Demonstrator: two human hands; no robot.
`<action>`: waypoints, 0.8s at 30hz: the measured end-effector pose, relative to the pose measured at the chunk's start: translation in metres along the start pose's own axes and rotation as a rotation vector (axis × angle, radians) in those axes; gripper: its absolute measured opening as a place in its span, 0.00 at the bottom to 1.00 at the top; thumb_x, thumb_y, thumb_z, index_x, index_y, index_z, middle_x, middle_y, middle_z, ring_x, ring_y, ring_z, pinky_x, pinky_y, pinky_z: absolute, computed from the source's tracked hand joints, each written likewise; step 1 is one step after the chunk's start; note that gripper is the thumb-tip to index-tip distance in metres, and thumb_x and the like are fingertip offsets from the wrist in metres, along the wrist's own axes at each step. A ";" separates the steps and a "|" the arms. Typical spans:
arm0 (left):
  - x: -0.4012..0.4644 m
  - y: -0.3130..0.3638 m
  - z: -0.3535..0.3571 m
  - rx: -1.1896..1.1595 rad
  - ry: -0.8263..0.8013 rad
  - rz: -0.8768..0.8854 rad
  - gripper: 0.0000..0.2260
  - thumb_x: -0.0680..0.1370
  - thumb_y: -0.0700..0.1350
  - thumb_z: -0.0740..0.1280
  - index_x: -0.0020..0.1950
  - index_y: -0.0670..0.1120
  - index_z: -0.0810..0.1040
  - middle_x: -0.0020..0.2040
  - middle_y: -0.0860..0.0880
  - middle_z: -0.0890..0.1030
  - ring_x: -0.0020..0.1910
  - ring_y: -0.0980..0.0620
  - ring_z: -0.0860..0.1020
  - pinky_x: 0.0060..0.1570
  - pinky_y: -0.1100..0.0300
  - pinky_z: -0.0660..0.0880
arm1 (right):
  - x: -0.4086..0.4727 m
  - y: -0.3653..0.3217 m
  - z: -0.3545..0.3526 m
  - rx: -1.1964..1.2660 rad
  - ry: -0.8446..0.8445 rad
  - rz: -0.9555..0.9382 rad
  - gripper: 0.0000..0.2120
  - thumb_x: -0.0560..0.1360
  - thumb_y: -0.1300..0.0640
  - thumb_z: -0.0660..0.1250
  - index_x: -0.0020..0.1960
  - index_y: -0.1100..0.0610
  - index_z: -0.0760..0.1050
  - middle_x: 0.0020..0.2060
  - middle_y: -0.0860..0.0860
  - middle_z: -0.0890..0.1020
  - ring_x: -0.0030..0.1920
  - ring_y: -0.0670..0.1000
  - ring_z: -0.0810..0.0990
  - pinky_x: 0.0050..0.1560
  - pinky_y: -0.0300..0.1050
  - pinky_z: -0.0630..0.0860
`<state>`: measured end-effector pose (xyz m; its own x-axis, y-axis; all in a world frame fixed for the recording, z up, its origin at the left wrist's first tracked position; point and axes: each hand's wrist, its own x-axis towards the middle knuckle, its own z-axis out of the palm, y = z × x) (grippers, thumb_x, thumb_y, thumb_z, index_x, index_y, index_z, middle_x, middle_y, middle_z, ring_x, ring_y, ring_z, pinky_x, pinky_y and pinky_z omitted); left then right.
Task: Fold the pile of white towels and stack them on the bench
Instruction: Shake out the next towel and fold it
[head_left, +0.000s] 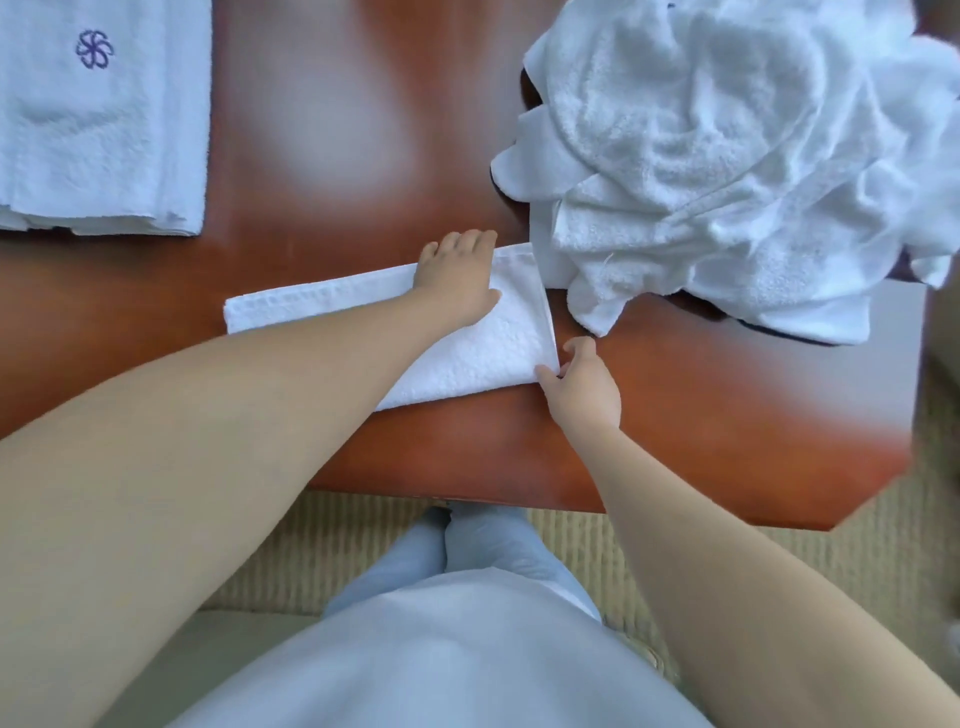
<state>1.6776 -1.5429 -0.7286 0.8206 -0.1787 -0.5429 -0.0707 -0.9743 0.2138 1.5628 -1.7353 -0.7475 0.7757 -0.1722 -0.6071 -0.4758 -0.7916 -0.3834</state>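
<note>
so, notes running left to right, places taken from the hands:
folded stack (98, 130): well to the left of the left hand and beyond it, lying flat on the bench, layered edges showing along the near side.
emblem (94, 49): purple flower-like mark stitched on the top towel of that stack.
bench (332, 130): glossy reddish-brown wood, bare stretch between stack and left hand, pale glare on it.
towel in work (467, 353): white, folded into a long strip, lying flat and slanted under both hands; its far left end reaches past the left forearm, its right end sits at the right hand.
left hand (460, 275): laid flat on the strip's far edge, palm down, fingers straight and relaxed, fingertips just past the edge onto the wood; holding nothing, pressing only.
right hand (584, 384): at the strip's near right corner, thumb and forefinger pinching that corner; other fingers loosely curled.
unfolded pile (737, 156): white crumpled towels, beyond and to the right of the right hand, heaped on the bench's far right part, one flap just beside the strip's right end; touching or not, cannot tell.
floor (332, 551): beige ribbed carpet below the bench's near edge, beneath both forearms.
clothing (441, 639): pale blue, between the two forearms, nearest the camera.
</note>
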 end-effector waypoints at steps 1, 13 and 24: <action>0.010 0.009 -0.004 -0.006 -0.017 -0.005 0.32 0.79 0.51 0.69 0.80 0.45 0.61 0.76 0.44 0.66 0.74 0.40 0.66 0.70 0.46 0.65 | 0.001 0.001 0.000 0.006 -0.013 0.010 0.24 0.79 0.48 0.68 0.71 0.54 0.66 0.53 0.50 0.79 0.46 0.52 0.79 0.35 0.45 0.69; 0.027 0.004 -0.053 0.005 -0.204 0.258 0.08 0.73 0.44 0.63 0.36 0.51 0.66 0.35 0.53 0.71 0.36 0.49 0.70 0.32 0.56 0.64 | 0.019 -0.024 -0.021 0.046 -0.195 -0.072 0.10 0.74 0.55 0.68 0.41 0.53 0.65 0.40 0.48 0.71 0.33 0.50 0.69 0.32 0.45 0.65; -0.049 -0.115 -0.128 -0.061 0.133 -0.002 0.07 0.75 0.47 0.67 0.48 0.56 0.70 0.47 0.55 0.77 0.44 0.48 0.76 0.36 0.55 0.69 | 0.042 -0.157 -0.061 0.175 -0.178 -0.276 0.11 0.75 0.57 0.65 0.57 0.48 0.77 0.45 0.46 0.83 0.45 0.53 0.84 0.44 0.47 0.80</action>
<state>1.7178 -1.4046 -0.6228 0.8888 -0.1528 -0.4320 -0.0377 -0.9639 0.2634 1.6949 -1.6537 -0.6702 0.8080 0.1505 -0.5696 -0.3341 -0.6793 -0.6534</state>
